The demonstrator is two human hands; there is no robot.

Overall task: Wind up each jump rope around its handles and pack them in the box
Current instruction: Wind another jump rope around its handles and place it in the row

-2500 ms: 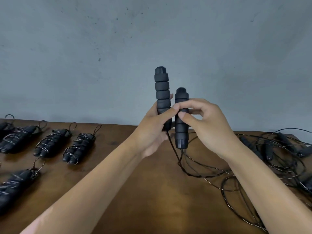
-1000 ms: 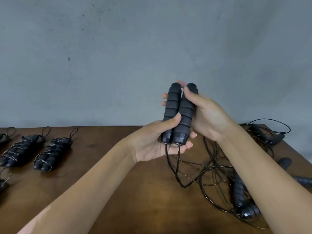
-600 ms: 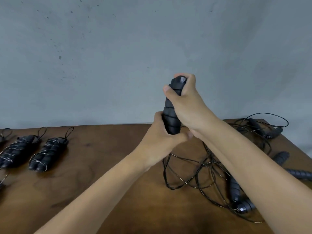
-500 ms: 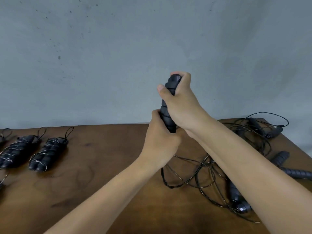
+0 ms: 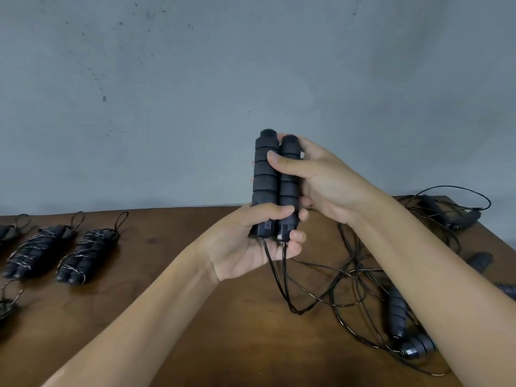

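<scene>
A: Where are the pair of handles [image 5: 275, 182] at this moment?

B: Upright and side by side, touching along their length, held above the wooden table [image 5: 173, 325]. The left hand [image 5: 251, 241] grips their lower ends, its thumb laid across the front of both and its fingers curled round from behind. The right hand [image 5: 321, 177] grips the upper half, its thumb pressed across the front of the right-hand handle and its fingers wrapped behind.

A: And the cord?

B: Two strands of black cord [image 5: 282, 277] hang from the bottom ends, just under the left hand's fingers, and drop to the table below, where they run off beneath the right forearm into a loose tangle of ropes [image 5: 354, 277].

A: What else lies on that side?

B: Below the right wrist, partly hidden by the forearm, two loose handles [image 5: 402, 325] lie in the tangle. Farther out beyond the right hand, near the table's far corner, another unwound rope [image 5: 458, 216] lies with a wide loop of cord arching over it.

A: And off to the other side?

B: Well apart from the left hand, a row of wound bundles [image 5: 83, 255] lies on the table, each a pair of handles wrapped in cord with a small loop sticking out at the far end. More bundles are cut off by the picture's edge.
</scene>
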